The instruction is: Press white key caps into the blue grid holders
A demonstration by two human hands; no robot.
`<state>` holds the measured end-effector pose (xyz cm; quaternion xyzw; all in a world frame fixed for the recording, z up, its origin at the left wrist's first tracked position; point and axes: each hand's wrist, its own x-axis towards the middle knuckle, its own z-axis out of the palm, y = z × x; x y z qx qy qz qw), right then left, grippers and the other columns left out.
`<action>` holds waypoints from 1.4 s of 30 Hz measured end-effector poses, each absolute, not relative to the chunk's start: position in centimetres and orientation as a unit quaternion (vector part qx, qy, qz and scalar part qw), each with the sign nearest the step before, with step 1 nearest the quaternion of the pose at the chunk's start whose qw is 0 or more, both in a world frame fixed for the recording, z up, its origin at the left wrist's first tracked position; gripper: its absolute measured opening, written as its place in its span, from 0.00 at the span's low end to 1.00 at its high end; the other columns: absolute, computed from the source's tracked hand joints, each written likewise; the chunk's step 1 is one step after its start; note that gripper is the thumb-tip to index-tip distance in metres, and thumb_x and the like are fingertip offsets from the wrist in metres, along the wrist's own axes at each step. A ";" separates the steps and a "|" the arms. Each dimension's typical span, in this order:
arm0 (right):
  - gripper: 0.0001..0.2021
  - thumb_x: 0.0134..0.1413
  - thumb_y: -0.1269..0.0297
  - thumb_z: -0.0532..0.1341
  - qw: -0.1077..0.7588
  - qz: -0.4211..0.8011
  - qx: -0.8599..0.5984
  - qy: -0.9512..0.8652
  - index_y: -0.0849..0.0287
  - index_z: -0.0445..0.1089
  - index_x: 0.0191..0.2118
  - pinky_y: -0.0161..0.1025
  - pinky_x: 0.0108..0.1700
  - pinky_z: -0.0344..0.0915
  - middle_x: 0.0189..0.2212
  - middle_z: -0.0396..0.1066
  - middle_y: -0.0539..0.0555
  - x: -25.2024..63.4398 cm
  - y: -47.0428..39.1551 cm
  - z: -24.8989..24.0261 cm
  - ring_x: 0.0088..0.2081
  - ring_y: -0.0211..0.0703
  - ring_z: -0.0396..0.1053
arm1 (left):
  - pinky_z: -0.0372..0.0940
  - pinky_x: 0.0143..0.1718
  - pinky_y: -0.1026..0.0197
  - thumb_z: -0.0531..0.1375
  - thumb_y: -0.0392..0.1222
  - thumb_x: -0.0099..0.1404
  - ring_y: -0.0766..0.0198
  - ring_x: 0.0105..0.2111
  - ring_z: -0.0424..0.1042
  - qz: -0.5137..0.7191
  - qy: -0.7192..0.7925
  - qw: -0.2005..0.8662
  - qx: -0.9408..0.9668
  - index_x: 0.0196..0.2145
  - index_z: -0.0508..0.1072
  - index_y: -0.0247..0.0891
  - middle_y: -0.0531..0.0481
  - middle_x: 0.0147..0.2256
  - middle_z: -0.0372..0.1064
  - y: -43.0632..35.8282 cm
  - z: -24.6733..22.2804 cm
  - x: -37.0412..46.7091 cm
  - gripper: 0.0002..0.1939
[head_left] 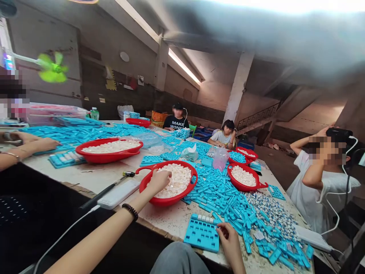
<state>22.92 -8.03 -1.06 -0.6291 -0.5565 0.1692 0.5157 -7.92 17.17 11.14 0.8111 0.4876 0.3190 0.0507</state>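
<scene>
My left hand (160, 180) reaches into a red basin (168, 201) heaped with small white pieces (179, 175). Its fingers are bent down among the pieces, and what they hold, if anything, is hidden. A black beaded band circles that wrist. Near the table's front edge lies a blue tray (202, 236) with rows of square openings. Several white pieces sit side by side in its top row. My right hand (228, 236) is at the tray's right edge, thumb and fingers curled close together by its upper right corner; anything between them is too small to make out.
Loose blue parts (225, 194) are piled right of the basin, beside small blue-and-white pieces (270, 209). A hammer (107, 190) and a white power bank (118, 194) lie left of it. Other red basins (110, 158) stand around. Several people sit at the table (99, 173).
</scene>
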 end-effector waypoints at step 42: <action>0.12 0.67 0.71 0.51 0.408 0.045 -0.660 -0.629 0.55 0.72 0.43 0.40 0.48 0.65 0.43 0.72 0.56 22.4 -9.2 0.5 0.46 0.48 0.70 | 0.66 0.46 0.57 0.53 0.48 0.71 0.59 0.40 0.70 0.279 0.200 0.327 0.880 0.38 0.74 0.41 0.49 0.37 0.71 1.3 4.4 8.1 0.13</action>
